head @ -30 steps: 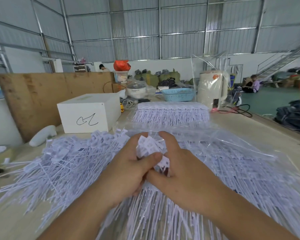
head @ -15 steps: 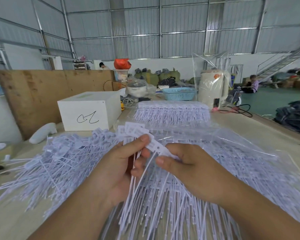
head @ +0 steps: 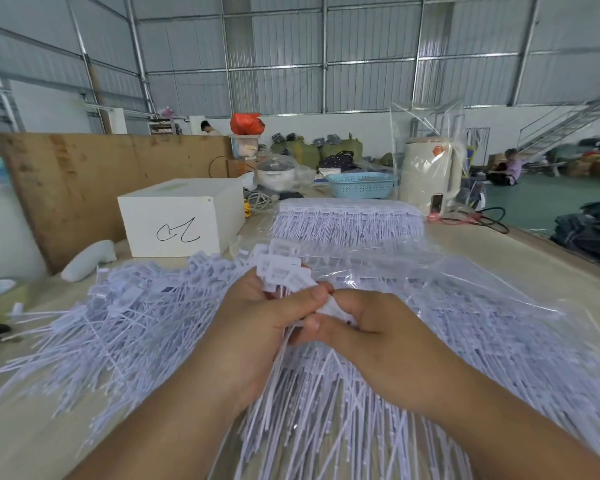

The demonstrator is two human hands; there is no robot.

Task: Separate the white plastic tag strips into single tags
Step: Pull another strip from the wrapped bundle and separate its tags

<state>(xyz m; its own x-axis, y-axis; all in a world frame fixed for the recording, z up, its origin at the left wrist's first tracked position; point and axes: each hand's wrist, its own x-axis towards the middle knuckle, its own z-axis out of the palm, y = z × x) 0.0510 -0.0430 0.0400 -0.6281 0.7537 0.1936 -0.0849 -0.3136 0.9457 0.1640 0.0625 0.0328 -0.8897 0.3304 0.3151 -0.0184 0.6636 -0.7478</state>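
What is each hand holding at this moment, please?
Left hand: fingers gripping the tag strip.
Right hand: fingers pinching the same strip's end.

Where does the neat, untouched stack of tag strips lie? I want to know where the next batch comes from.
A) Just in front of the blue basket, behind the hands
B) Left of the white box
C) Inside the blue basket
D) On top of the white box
A: the stack of tag strips lies flat on the table past both hands, with the blue basket right behind it and the white box to its left.
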